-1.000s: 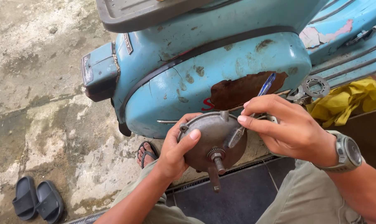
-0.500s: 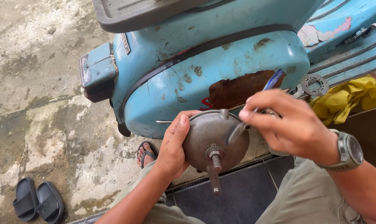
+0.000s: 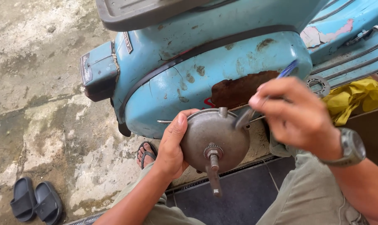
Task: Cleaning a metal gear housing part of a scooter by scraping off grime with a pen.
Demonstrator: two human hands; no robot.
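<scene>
A round metal hub [image 3: 216, 139] with a threaded shaft is gripped at its rim by the left hand [image 3: 172, 146], steadied before a blue scooter [image 3: 205, 71]. A blue-handled tool [image 3: 264, 98], clenched in the right hand [image 3: 295, 114], is pressed to the hub's upper edge.

Blue scooter body [image 3: 205, 79] blocks above the hands; open concrete floor [image 3: 35, 104] left.
</scene>
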